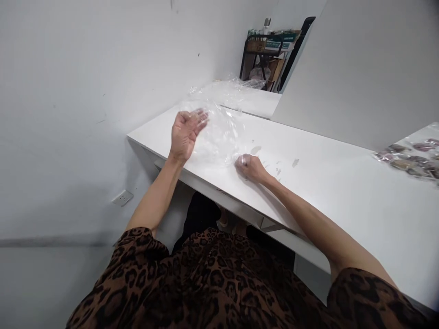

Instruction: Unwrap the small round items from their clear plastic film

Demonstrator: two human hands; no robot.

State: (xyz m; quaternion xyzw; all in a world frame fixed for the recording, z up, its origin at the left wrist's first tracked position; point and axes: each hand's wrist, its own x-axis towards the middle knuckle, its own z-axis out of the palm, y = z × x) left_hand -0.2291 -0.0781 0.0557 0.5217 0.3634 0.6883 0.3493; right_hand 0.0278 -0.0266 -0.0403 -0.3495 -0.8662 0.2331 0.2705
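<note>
A clear plastic bag (219,132), thin and crinkled, spreads between my two hands above the white table. My left hand (187,130) is raised near the table's left end, palm turned toward me. Its fingers are stretched out and slightly apart, with the clear film over them; I cannot tell whether they are inside the bag or behind it. Low by the tabletop, my right hand (248,167) is closed in a fist around the bag's near right edge. Its fingertips are hidden.
The white table (329,196) runs along a grey panel (353,73). At the right lies a clear package of dark, flat pieces (414,157). More crumpled film (254,83) lies at the back. Beyond stands a black rack (262,45) with boxes. A white wall (85,82) borders the left.
</note>
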